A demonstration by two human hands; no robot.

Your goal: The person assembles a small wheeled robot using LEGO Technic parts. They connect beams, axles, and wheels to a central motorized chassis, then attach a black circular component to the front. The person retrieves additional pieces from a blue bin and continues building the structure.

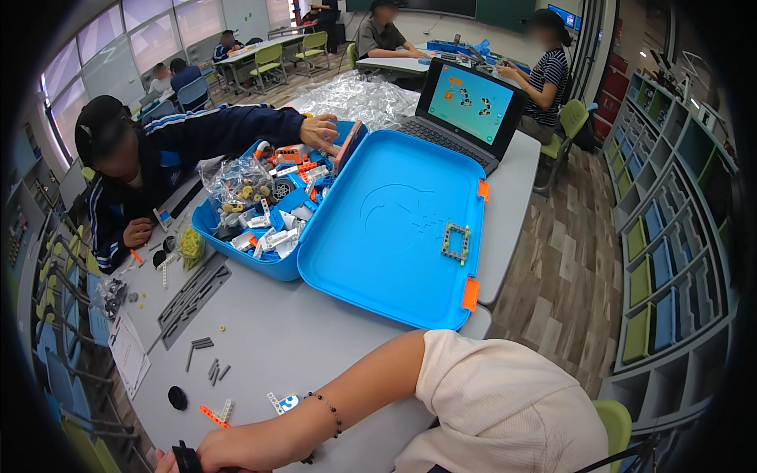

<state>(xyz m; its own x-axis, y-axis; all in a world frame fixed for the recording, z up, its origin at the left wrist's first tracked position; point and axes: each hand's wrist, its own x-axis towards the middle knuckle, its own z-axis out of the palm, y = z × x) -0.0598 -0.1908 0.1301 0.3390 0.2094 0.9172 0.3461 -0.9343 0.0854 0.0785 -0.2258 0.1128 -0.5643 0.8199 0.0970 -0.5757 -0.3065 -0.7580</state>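
My right arm reaches in from the right in a beige sleeve, with a beaded bracelet at the wrist. At the lower left edge my right hand [244,447] is closed at a black plastic piece [186,457], its fingers partly cut off. Fingertips [164,462] show past the piece; whether they belong to my left hand I cannot tell. Nearby on the grey table [268,331] lie an orange beam [214,417], a white beam [228,411], a black round disc [177,398] and a white-and-blue block [289,403] beside my forearm.
An open blue case [378,236] holds building parts; a small grey-and-green frame [455,242] lies in its lid. Behind stands a laptop [465,102] beside clear plastic bags [355,94]. Grey rods [217,370] lie nearby. Across the table, another person's hand [319,132] reaches over the case.
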